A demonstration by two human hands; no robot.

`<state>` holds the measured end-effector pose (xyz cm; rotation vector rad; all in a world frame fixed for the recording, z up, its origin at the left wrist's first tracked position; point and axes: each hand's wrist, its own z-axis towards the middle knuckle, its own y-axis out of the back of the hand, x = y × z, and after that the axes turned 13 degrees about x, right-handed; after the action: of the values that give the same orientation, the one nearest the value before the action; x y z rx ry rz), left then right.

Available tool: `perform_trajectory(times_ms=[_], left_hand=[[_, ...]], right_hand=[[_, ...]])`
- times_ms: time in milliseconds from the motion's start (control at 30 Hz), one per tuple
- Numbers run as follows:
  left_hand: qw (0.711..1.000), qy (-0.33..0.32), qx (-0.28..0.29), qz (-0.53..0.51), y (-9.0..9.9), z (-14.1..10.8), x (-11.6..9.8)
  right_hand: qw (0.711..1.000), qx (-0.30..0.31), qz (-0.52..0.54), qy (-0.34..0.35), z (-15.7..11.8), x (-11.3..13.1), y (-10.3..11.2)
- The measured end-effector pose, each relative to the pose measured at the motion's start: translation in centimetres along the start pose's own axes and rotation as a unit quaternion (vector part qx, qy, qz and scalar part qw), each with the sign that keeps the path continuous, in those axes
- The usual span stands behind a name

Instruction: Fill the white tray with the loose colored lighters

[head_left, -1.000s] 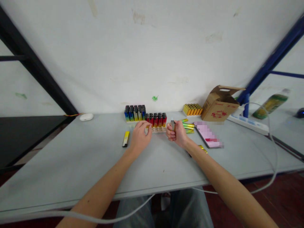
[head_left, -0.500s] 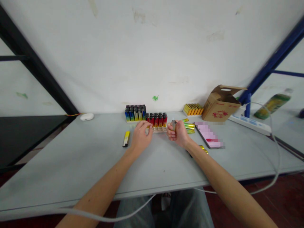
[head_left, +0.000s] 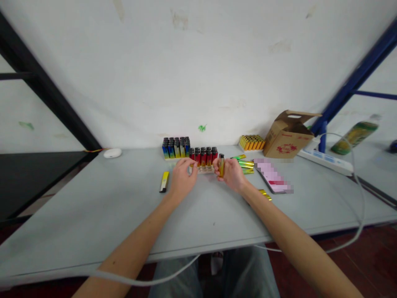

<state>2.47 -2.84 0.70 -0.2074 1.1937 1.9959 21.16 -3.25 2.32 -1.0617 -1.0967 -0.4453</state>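
Observation:
My right hand (head_left: 232, 174) grips a yellowish lighter (head_left: 221, 165) with a black top, held upright at the fingertips. Just left of it is a tray (head_left: 207, 169) with rows of red lighters (head_left: 203, 156) standing at its back and vacant holes along its front. My left hand (head_left: 183, 177) is at the tray's left end, thumb and forefinger curled together; what they pinch, if anything, is hidden. A yellow and white lighter (head_left: 164, 182) lies left of that hand. Green and gold lighter-sized pieces (head_left: 246, 164) lie beyond my right hand.
Against the wall stand a block of blue and yellow lighters (head_left: 176, 148) and a tray of orange ones (head_left: 252, 143). To the right are an open cardboard box (head_left: 288, 138), a phone (head_left: 271, 176), a power strip (head_left: 328, 162) and a loose white cable (head_left: 362, 207). A white case (head_left: 112, 153) sits far left.
My right hand has turned and shifted slightly left, bringing the lighter upright and more into sight. The left hand has stayed almost where it was.

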Motion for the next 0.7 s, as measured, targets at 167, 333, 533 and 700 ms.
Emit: perform_trajectory(times_ms=[167, 333, 533, 700], left_hand=[[1.0, 0.002, -0.001, -0.008, 0.0, 0.0, 0.0], [1.0, -0.002, -0.004, -0.01, 0.2, 0.0, -0.1], [1.0, 0.011, 0.0, -0.022, 0.2, 0.0, -0.2], [0.999, 0.023, 0.006, -0.026, 0.2, 0.0, 0.0]], right_hand=[[0.998, -0.04, -0.05, 0.023, 0.2, -0.2, 0.2], [0.983, -0.053, -0.162, 0.065, 0.3, -0.6, 0.5], [0.932, -0.136, -0.303, 0.147, 0.9, -0.8, 2.0], [0.892, -0.166, -0.383, 0.175, 0.7, -0.3, 2.9]])
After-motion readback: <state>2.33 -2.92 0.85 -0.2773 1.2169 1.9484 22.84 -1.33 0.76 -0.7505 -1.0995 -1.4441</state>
